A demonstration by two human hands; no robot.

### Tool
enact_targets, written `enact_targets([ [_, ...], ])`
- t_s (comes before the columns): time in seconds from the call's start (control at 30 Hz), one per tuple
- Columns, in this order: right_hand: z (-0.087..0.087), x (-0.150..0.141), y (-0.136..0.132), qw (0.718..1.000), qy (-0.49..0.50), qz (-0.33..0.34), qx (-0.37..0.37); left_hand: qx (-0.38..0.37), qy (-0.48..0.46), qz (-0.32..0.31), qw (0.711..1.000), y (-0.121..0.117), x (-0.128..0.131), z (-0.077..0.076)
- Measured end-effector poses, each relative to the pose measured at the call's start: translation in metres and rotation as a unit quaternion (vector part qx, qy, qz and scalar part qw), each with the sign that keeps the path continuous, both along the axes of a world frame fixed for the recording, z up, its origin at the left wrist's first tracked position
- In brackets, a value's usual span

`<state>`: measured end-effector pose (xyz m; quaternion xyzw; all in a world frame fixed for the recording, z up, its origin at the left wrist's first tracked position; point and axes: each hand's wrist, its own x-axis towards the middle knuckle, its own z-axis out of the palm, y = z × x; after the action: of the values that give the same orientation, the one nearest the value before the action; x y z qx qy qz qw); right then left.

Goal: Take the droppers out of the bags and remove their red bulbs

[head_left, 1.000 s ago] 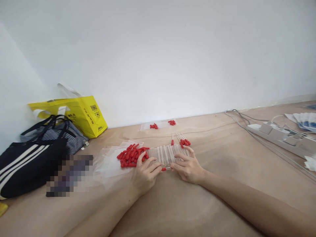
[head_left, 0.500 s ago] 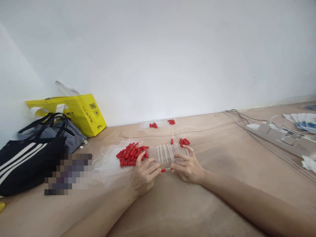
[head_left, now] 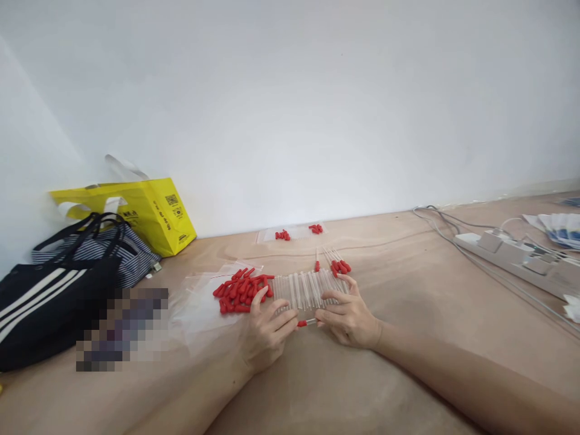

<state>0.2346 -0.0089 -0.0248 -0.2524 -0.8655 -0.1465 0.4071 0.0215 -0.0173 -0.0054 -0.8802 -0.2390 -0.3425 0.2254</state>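
Between my two hands is a dropper: its red rubber bulb [head_left: 301, 324] is pinched in my left hand [head_left: 268, 335], and its clear glass tube [head_left: 311, 321] is gripped by my right hand [head_left: 348, 317]. Bulb and tube meet end to end in a line. Just beyond my fingers lies a row of clear glass tubes [head_left: 299, 290], side by side. A heap of loose red bulbs [head_left: 242, 289] sits beyond my left hand. Past my right hand rest several droppers [head_left: 339, 266] with red bulbs fitted, and one more dropper [head_left: 317, 264] a little to their left.
Clear plastic bags [head_left: 194, 299] lie under and left of the heap. A bag with red-bulbed droppers [head_left: 294, 232] rests by the wall. Left stand a yellow bag [head_left: 158, 211] and a black bag [head_left: 54, 308]. A power strip [head_left: 507, 257] with cables lies right.
The whole scene sits slightly lower in view. Both hands keep their hold on the dropper, with only a slight shift of the fingers.
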Motion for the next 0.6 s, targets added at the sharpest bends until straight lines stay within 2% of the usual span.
enact_targets([
  [0.23, 0.001, 0.002, 0.0, 1.0, 0.013, 0.007, -0.007, -0.016, -0.009, 0.007, 1.0, 0.001, -0.004, -0.001],
  [0.43, -0.001, 0.017, 0.004, 0.994, 0.05, -0.102, -0.005, -0.037, -0.046, 0.07, 0.996, 0.004, -0.021, 0.004],
  [0.6, -0.009, 0.016, 0.012, 0.989, 0.043, -0.131, -0.052, -0.057, -0.077, 0.102, 0.99, 0.011, -0.022, 0.0],
])
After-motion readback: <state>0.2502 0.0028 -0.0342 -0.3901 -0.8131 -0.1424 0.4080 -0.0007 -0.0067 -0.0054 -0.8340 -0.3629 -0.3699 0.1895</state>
